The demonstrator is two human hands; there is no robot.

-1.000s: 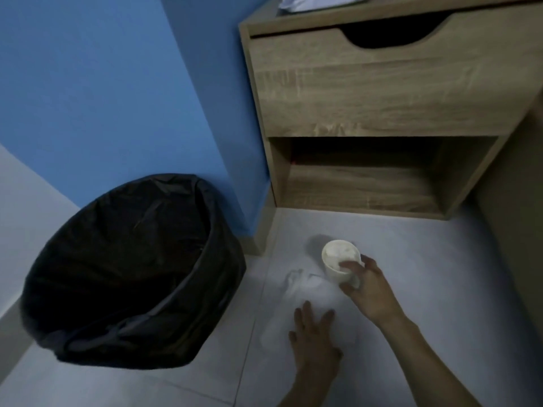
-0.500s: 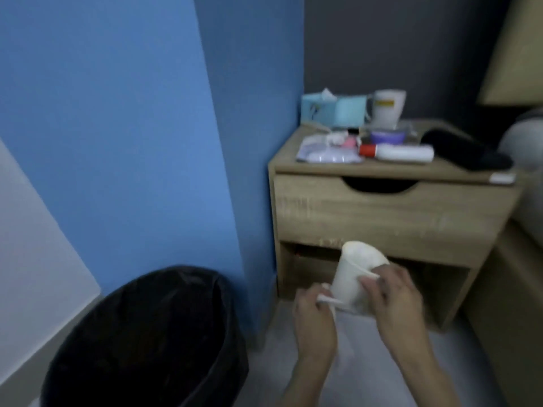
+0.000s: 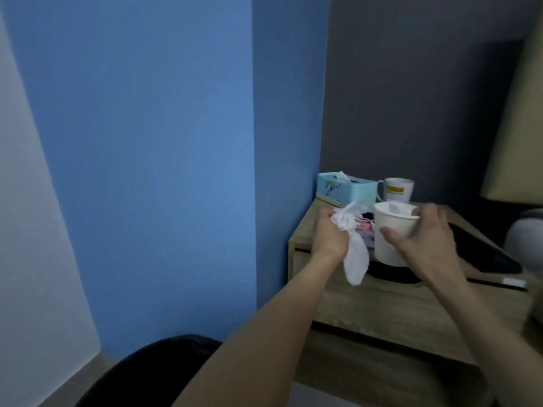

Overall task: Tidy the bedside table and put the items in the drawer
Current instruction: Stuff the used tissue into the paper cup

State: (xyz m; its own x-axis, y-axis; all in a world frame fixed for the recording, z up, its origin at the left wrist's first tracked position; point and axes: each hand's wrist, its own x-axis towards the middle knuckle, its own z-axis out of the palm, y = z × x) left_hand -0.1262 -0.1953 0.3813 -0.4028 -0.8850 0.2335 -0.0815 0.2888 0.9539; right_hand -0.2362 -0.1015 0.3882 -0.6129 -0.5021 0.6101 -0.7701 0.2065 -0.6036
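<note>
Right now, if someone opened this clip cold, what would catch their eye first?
The two hands raised mid-frame in front of the bedside table: the left hand clutches a crumpled white tissue that dangles below it, and the right hand grips a white paper cup with tissue inside. Behind them, at the back of the tabletop, stand a teal tissue box and a white mug. The broad blue wall fills the left.

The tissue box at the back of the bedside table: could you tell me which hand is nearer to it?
Left. The left hand, clutching a crumpled tissue, is just in front of the tissue box; the right hand, holding the paper cup, is farther right.
</note>
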